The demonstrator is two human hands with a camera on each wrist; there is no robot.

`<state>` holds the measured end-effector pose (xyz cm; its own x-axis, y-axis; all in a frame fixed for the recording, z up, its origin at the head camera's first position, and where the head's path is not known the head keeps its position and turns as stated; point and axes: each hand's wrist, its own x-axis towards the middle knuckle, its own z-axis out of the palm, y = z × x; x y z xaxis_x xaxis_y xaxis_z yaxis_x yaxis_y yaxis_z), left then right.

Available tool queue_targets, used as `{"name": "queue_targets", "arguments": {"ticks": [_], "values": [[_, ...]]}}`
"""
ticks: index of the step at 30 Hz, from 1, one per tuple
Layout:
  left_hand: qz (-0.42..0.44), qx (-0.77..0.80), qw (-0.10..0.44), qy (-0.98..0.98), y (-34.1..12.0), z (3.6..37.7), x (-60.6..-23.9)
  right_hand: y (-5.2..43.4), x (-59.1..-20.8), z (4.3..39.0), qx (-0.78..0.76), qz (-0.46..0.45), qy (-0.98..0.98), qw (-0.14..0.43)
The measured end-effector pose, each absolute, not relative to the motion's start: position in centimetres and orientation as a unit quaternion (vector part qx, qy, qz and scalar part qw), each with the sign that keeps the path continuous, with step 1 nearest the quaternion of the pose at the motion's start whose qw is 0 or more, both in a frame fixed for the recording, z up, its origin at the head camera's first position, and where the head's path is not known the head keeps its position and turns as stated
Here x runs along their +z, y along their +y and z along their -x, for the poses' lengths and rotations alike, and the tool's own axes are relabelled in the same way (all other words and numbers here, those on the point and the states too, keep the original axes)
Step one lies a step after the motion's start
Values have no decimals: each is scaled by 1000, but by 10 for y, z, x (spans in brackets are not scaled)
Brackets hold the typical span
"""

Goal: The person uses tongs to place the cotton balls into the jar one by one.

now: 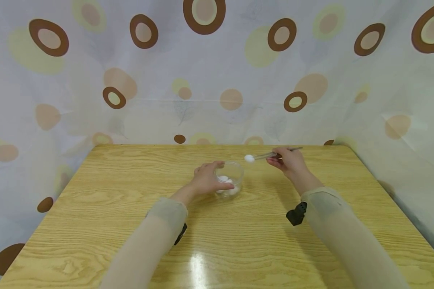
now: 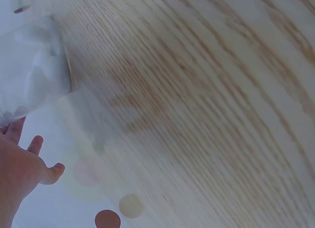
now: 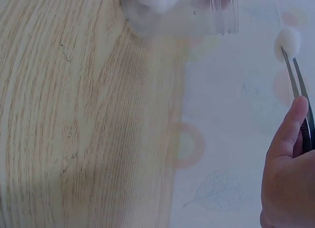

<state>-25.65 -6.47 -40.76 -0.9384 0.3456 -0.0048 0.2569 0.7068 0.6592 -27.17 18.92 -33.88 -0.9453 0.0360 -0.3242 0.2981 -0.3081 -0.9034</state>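
White cotton is the thing here — one ball (image 1: 249, 158) sits pinched at the tip of the tweezers (image 1: 275, 153), which the right hand (image 1: 288, 161) grips between thumb and fingers, held in the air just right of and above the cup (image 1: 230, 179). Left hand (image 1: 207, 180) wraps the clear cup, fingers curled round its wall, steadying it on the table (image 1: 94, 208). Several balls (image 1: 226, 179) lie inside the cup — whether the held one is going in or coming out cannot be told, so by my reading the work is midway.
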Motion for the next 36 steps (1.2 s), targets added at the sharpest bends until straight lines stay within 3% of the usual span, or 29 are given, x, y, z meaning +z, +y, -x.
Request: {"name": "queue_targets", "arguments": {"ticks": [36], "values": [[-160, 339, 66, 925, -62, 259, -407, 152, -335, 272, -778, -104, 613, 87]]}}
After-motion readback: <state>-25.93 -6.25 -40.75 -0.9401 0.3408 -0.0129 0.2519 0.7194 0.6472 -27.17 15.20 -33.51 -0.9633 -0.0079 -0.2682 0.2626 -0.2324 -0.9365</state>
